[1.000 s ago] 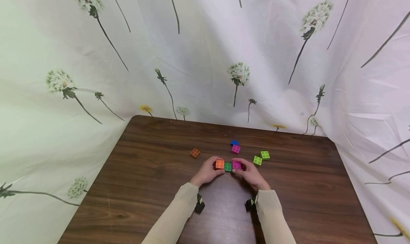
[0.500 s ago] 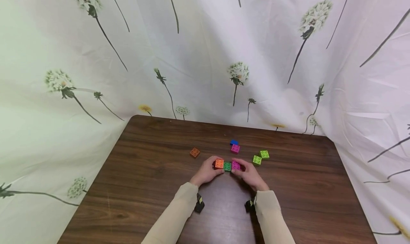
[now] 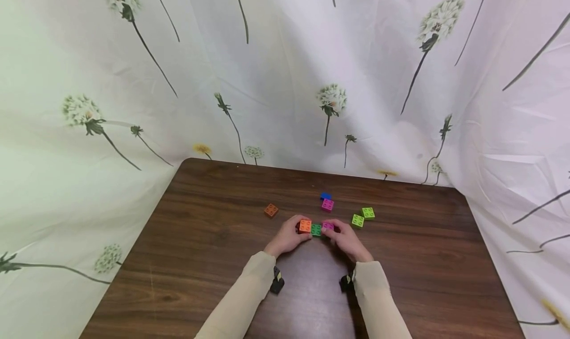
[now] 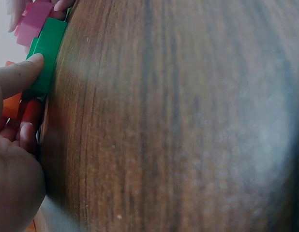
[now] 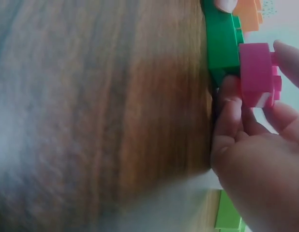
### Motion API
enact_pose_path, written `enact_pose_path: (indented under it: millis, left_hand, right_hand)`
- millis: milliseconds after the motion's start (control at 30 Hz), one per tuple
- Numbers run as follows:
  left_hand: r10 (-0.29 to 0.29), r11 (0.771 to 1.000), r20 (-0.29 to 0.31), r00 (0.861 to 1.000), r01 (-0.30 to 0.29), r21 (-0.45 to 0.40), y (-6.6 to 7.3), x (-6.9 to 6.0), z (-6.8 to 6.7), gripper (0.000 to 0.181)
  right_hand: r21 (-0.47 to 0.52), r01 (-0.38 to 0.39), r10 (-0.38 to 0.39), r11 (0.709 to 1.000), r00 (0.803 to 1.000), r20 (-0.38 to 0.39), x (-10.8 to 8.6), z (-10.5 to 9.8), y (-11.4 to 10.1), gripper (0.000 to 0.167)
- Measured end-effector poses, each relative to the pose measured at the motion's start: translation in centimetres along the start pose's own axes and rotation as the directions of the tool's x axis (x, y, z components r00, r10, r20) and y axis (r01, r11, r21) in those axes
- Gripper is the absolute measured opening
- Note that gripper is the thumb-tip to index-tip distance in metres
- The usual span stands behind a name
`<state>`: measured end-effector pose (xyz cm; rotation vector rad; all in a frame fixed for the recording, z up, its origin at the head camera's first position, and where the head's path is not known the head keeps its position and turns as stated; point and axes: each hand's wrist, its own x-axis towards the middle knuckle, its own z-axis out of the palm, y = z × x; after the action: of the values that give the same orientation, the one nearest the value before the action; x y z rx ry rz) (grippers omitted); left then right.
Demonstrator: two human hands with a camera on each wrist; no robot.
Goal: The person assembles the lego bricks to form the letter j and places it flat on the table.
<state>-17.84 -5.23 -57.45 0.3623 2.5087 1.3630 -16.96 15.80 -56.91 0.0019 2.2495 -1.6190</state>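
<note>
left grip (image 3: 286, 238) curls round the green block (image 5: 223, 43) on the table (image 3: 209, 265); right grip (image 3: 349, 242) pinches the pink block (image 5: 255, 72) at the green's right end, whether joined unclear; both likely light, stiff, slick, best held by flat sides, below the studs (image 5: 277, 87)

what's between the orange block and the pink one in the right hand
A green block, studs up, shows between the orange block and pink block in the head view.
</note>
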Motion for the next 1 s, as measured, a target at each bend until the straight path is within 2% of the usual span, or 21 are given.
enact_pose_path:
  millis: [200,367,767,1000]
  left_hand:
    - [-0.004,1.0,0.006,1.0,0.004,0.008,-0.2,0.1,0.0,0.037]
    - [-0.007,1.0,0.011,1.0,0.006,0.012,-0.1,0.0,0.0,0.038]
    - [0.002,1.0,0.011,1.0,-0.002,0.0,-0.2,0.0,-0.1,0.037]
    - [-0.005,1.0,0.012,1.0,0.005,0.001,-0.3,0.1,0.0,0.038]
  right_hand:
    - [-0.115,-0.001,0.003,0.993,1.0,0.022,0.3,-0.2,-0.4,0.036]
    - [-0.155,0.013,-0.007,0.988,0.999,0.035,0.3,-0.2,-0.6,0.033]
    - [-0.179,0.012,-0.03,0.984,0.995,-0.096,0.7,1.2,-0.7,0.022]
    - [-0.111,0.009,-0.016,0.994,0.998,-0.063,0.5,0.7,-0.4,0.027]
